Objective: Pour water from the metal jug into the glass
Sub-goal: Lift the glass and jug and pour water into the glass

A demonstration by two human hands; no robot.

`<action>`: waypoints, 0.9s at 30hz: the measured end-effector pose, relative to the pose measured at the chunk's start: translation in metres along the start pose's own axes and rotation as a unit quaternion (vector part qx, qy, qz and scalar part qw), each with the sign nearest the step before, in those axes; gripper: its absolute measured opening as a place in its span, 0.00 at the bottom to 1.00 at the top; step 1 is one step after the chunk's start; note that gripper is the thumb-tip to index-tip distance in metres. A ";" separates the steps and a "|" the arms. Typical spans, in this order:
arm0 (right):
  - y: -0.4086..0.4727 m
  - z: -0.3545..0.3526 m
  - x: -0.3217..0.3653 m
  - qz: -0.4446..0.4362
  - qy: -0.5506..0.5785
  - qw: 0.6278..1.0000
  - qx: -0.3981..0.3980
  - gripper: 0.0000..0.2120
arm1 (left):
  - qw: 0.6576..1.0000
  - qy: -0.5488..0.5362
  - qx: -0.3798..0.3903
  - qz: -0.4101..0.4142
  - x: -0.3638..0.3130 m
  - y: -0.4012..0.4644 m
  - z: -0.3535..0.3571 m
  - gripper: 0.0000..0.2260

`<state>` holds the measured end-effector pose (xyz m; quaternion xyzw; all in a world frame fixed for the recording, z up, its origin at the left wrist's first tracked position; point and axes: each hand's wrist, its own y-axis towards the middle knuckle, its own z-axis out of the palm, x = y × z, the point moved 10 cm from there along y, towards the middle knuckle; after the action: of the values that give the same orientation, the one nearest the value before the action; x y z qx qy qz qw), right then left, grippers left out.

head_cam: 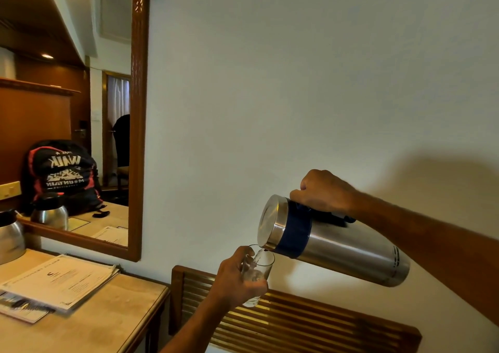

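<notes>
The metal jug (pixel 334 240), a brushed-steel cylinder with a dark blue band near its top and a dark handle, is held in the air in front of the pale wall, tipped almost on its side with its lidded end pointing left and down over the clear drinking glass (pixel 258 270). The right hand (pixel 324 192) has its fingers wrapped tight round the handle from above. The left hand (pixel 237 277) holds the glass just below the spout, fingers curled round its side, with the glass leaning slightly toward the jug; both are held off the edge of the beige-topped wooden table (pixel 113 323), above a slatted wooden rack (pixel 297 323). A thin stream of water (pixel 258 257) runs from the spout into the glass, and only a little seems to have gathered at the bottom, so the pour looks to be in its early part. The next move probably calls for keeping the tilt steady and the rim under the stream, then righting the jug smoothly as the level nears the top, to avoid drips.
</notes>
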<state>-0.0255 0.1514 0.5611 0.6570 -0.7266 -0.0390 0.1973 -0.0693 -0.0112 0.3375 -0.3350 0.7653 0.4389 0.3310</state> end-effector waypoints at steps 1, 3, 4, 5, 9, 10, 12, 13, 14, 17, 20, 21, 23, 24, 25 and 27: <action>0.000 0.000 0.001 -0.002 -0.002 1.000 0.000 0.16 | 1.000 -0.002 -0.001 0.002 0.000 0.001 -0.001 0.27; 0.001 0.000 0.002 -0.006 -0.005 1.000 0.001 0.17 | 1.000 -0.007 0.001 0.005 0.000 0.002 -0.001 0.27; 0.001 0.000 0.002 -0.007 -0.005 1.000 0.001 0.17 | 1.000 -0.007 0.002 0.005 0.000 0.002 -0.001 0.27; 0.001 0.000 0.002 -0.008 -0.006 1.000 0.000 0.18 | 1.000 -0.007 0.002 0.006 0.000 0.002 -0.001 0.28; 0.002 -0.001 0.004 -0.010 -0.014 1.000 -0.005 0.18 | 1.000 -0.004 0.004 0.005 0.001 0.003 -0.001 0.29; 0.002 -0.001 0.004 -0.012 -0.016 1.000 -0.005 0.18 | 1.000 -0.005 0.005 0.007 0.001 0.003 -0.001 0.30; 0.002 -0.002 0.005 -0.013 -0.018 1.000 -0.008 0.17 | 1.000 -0.008 0.007 0.010 0.000 0.003 0.000 0.30; 0.002 -0.003 0.006 -0.014 -0.021 1.000 -0.009 0.17 | 1.000 -0.011 0.006 0.009 0.001 0.003 0.001 0.30; 0.002 -0.003 0.007 -0.016 -0.024 1.000 -0.009 0.17 | 1.000 -0.014 0.005 0.007 0.002 0.003 0.001 0.30; 0.002 -0.006 0.007 -0.020 -0.034 0.999 -0.009 0.18 | 1.000 -0.015 0.001 0.006 0.004 0.003 0.002 0.29; 0.001 -0.009 0.006 -0.023 -0.045 0.999 -0.015 0.18 | 1.000 -0.014 -0.003 0.007 0.004 0.003 0.003 0.28; 0.000 -0.009 0.005 -0.023 -0.047 0.998 -0.016 0.18 | 1.000 -0.013 -0.003 0.007 0.004 0.004 0.004 0.29; -0.001 -0.009 0.004 -0.025 -0.053 0.998 -0.016 0.18 | 1.000 -0.013 -0.001 0.006 0.004 0.004 0.006 0.30; -0.001 -0.009 0.004 -0.026 -0.055 0.998 -0.016 0.18 | 1.000 -0.015 0.000 0.005 0.004 0.004 0.007 0.30; -0.002 -0.009 0.004 -0.028 -0.057 0.998 -0.017 0.19 | 1.000 -0.017 0.001 0.007 0.002 0.004 0.008 0.30; -0.003 -0.008 0.004 -0.031 -0.061 0.997 -0.019 0.19 | 1.000 -0.017 0.002 0.011 0.000 0.004 0.009 0.30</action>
<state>-0.0202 0.1493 0.5686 0.6718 -0.7155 -0.0990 0.1642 -0.0703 -0.0015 0.3359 -0.3184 0.7639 0.4469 0.3396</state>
